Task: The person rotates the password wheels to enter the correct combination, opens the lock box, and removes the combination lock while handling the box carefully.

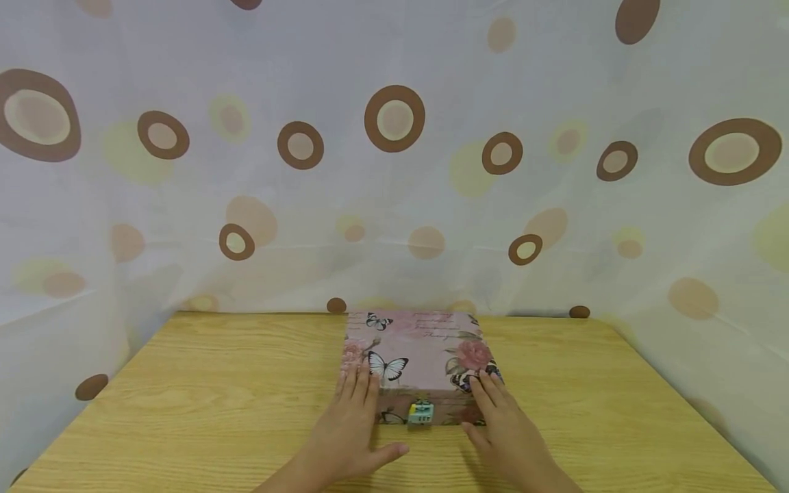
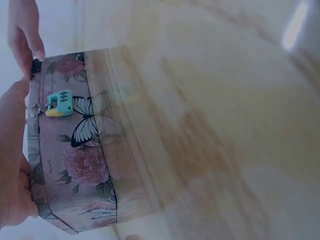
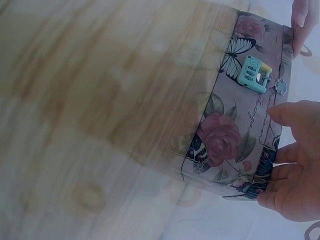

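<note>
A pink box [image 1: 419, 349] printed with roses and butterflies stands on the table, its lid down. From the metal clasp [image 3: 281, 87] on its front hangs a small turquoise and yellow combination padlock [image 1: 421, 412]. My left hand [image 1: 345, 424] rests its fingers on the lid's front left corner, thumb pointing toward the middle. On the opposite front corner lie the fingertips of my right hand [image 1: 508, 428]. The right wrist view shows that hand's thumb near the box's front edge. Neither hand touches the padlock.
The wooden table [image 1: 246, 383] extends to both sides of the box. Behind it and at the sides hangs a pale curtain [image 1: 345, 205] with brown and beige circles, close to the box's back edge.
</note>
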The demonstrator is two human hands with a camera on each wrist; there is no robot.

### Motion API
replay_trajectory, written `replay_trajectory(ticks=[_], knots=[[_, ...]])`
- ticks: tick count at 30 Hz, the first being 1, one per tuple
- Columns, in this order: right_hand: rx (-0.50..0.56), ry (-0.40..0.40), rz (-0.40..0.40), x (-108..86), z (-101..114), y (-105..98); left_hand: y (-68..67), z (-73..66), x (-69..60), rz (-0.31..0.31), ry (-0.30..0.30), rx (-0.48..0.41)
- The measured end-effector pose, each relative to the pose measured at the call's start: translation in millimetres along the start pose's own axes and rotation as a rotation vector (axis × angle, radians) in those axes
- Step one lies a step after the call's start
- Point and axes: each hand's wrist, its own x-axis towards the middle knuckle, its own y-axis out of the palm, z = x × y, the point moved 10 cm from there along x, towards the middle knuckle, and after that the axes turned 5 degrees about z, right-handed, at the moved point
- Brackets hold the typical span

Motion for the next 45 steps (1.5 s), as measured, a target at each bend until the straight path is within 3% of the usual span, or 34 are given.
replay_trajectory(ticks=[8, 25, 33, 36, 41, 43, 45], knots=[[0.009, 0.006, -0.012, -1.8, -1, -3, -1.1, -2.6, -0.8, -0.026, 0.006, 0.024], [-0.020, -0.015, -0.039, -3.3, -2, -1, 0.6, -2.4, -1.0, -0.024, 0.008, 0.039], [0.017, -0.024, -0.040, -3.4, 0, -3, -4.5, -7.3, -0.3, -0.023, 0.017, 0.062], [0.024, -0.048, -0.080, -4.5, 3, -8, -10.2, -18.0, -1.2, -0.096, 0.078, 0.108], [0.039, -0.123, -0.223, -11.3, 15, -21, -25.7, -42.6, -10.4, -0.365, 0.211, 0.198], [0.075, -0.138, -0.255, -14.2, 19, -24, -30.9, -49.9, -15.1, -0.453, 0.249, 0.186], [0.131, -0.132, -0.252, -16.1, 21, -24, -33.4, -54.9, -18.0, -0.490, 0.275, 0.148]])
